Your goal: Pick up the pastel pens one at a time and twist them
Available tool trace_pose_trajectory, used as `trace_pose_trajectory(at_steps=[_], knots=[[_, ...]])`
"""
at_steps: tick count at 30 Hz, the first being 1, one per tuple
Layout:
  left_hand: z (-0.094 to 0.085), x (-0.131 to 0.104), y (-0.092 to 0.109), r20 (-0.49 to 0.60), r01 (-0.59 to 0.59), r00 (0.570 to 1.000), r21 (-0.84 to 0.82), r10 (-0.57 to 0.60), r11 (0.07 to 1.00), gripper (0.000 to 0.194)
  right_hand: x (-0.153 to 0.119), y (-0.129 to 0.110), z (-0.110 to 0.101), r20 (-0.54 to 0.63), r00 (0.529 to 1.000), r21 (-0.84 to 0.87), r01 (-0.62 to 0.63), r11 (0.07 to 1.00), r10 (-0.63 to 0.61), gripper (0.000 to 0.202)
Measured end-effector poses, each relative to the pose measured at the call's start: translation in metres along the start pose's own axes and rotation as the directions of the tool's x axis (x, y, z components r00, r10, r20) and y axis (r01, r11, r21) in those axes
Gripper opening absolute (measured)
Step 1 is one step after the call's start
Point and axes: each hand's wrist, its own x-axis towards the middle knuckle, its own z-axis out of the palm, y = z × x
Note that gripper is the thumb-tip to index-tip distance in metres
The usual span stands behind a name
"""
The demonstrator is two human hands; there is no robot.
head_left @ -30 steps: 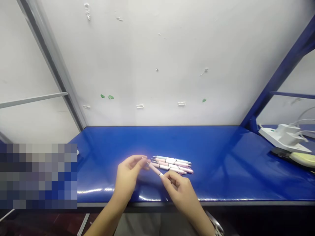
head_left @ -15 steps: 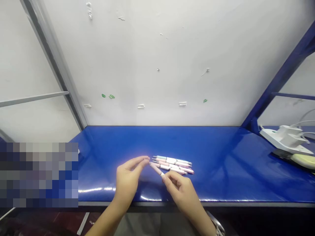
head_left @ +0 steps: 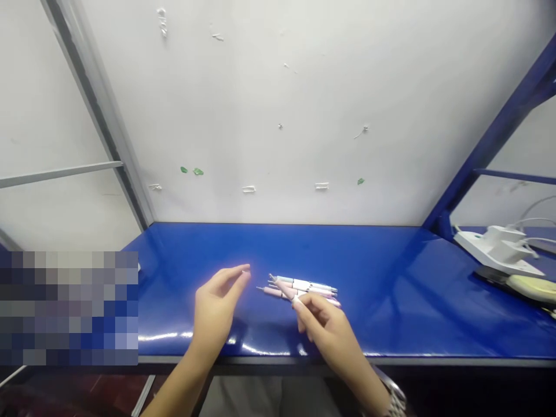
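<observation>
Between the thumb and fingers of my right hand (head_left: 328, 324) is a pink-and-white pen (head_left: 285, 288), tilted with its tip up and to the left. My left hand (head_left: 217, 298) is held apart from it on the left, thumb and forefinger brought together in a pinch. A tiny pale speck shows at those fingertips, too small to name. Behind the held pen, several pens (head_left: 304, 284) in pink, pale blue and white lie side by side on the blue tabletop (head_left: 208, 246), tips pointing left. My right hand partly covers the nearest ones.
A white power strip (head_left: 499, 255) with plugs and cables sits at the far right. In front of it lies a black and pale yellow object (head_left: 516, 284). A white panel (head_left: 278, 87) rises behind the table, between a grey post (head_left: 91, 87) and a blue post (head_left: 486, 130).
My left hand has come away from the pen's tip, moving left and slightly up. My right hand has shifted a little right with the pen, which now points more steeply upward.
</observation>
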Motion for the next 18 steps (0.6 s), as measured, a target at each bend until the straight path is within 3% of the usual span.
trace_pose_trajectory(at_steps=[2,4,5,8,11,14,18], knots=[[-0.007,0.003,0.004,-0.011,-0.024,1.000,0.084,0.025,0.996,0.031,0.013,0.002,-0.017,-0.058,0.995,-0.264,0.061,0.962,-0.079,0.035],[-0.015,0.006,0.007,-0.018,-0.038,0.999,0.157,0.041,0.987,0.030,0.032,0.008,-0.034,0.013,0.988,-0.565,0.134,0.814,-0.154,0.031],[-0.018,0.008,0.008,-0.011,-0.039,0.999,0.184,0.041,0.982,0.027,0.042,0.013,-0.042,0.029,0.987,-0.610,0.141,0.780,-0.156,0.030],[-0.026,0.013,0.011,0.055,-0.015,0.998,0.246,0.002,0.969,0.022,0.067,0.030,-0.055,0.069,0.986,-0.682,0.158,0.714,-0.153,0.027],[-0.028,0.016,0.012,0.079,0.001,0.997,0.288,-0.024,0.958,0.023,0.075,0.039,-0.056,0.112,0.978,-0.713,0.202,0.672,-0.175,0.023],[-0.024,0.015,0.011,0.073,0.006,0.997,0.264,-0.026,0.964,0.022,0.064,0.034,-0.048,0.123,0.966,-0.718,0.244,0.651,-0.226,0.021],[-0.015,0.010,0.009,0.103,0.043,0.993,0.108,-0.054,0.993,0.023,0.037,0.021,-0.027,0.166,0.941,-0.687,0.325,0.650,-0.296,0.016]])
